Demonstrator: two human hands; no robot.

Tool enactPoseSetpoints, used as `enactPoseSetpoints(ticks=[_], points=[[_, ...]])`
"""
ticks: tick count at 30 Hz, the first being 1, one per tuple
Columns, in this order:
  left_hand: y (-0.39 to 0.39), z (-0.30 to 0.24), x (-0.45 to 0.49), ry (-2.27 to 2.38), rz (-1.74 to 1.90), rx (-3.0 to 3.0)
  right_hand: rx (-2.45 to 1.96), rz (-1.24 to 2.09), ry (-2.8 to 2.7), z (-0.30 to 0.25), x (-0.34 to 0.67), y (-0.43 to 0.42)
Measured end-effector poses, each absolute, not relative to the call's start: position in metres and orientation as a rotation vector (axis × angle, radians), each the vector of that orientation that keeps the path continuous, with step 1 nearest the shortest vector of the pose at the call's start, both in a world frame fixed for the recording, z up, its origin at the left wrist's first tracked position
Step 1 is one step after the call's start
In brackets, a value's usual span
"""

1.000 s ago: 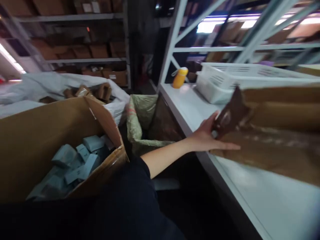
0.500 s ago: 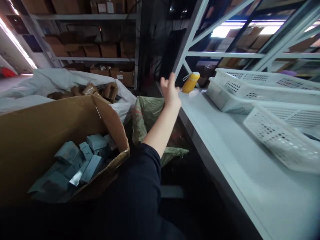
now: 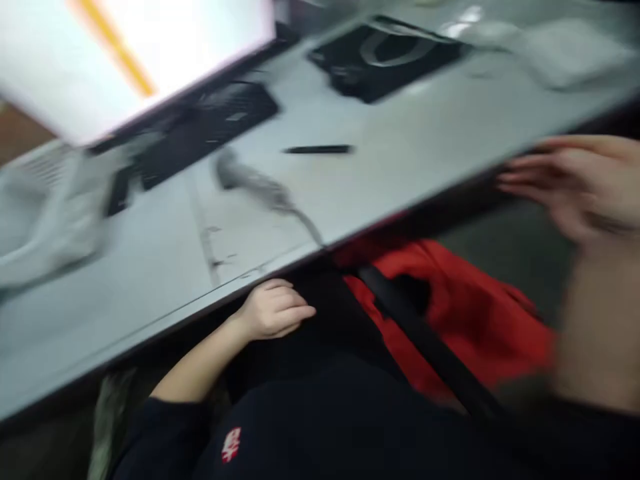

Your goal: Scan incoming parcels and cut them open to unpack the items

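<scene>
My left hand [image 3: 277,310] is just below the front edge of the white table [image 3: 420,160], its fingers curled together. Nothing shows in it, and the palm side is hidden. At the right, my right hand [image 3: 575,180] is beside the table edge, blurred by motion. Its fingers point left, loosely apart, with no object visible in them. A blurred grey handheld scanner [image 3: 255,187] with a cable lies on the table above my left hand. Farther back is a black pen [image 3: 319,149].
A bright monitor [image 3: 165,47] stands at the back left, with a black keyboard [image 3: 215,130] before it. A white plastic basket [image 3: 65,220] is at the left, a dark bag [image 3: 385,63] at the back. Red cloth [image 3: 465,313] and a black bar [image 3: 425,340] are below the table.
The view has swung from the carton, sacks and shelves to a table with a monitor. The reaching arm is no longer stretched forward; both hands now show near the table edge.
</scene>
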State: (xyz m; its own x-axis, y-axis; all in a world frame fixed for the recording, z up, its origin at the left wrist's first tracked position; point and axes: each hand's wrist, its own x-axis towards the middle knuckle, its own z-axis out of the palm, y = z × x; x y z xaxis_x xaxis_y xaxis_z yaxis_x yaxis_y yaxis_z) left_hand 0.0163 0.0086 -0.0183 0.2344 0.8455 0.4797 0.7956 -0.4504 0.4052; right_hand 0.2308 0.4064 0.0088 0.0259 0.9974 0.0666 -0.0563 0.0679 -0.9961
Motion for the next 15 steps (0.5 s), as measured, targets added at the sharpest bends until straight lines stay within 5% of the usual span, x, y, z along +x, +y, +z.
enactPoseSetpoints(ticks=[7,15], points=[[0.117,-0.058,0.055,1.299,0.794,2.318,-2.197,1.166,-1.034,-0.154,0.441,0.414],[0.169,-0.068,0.082,1.434,0.841,2.105,-2.295,1.560,-0.830,-0.293,0.423,0.351]])
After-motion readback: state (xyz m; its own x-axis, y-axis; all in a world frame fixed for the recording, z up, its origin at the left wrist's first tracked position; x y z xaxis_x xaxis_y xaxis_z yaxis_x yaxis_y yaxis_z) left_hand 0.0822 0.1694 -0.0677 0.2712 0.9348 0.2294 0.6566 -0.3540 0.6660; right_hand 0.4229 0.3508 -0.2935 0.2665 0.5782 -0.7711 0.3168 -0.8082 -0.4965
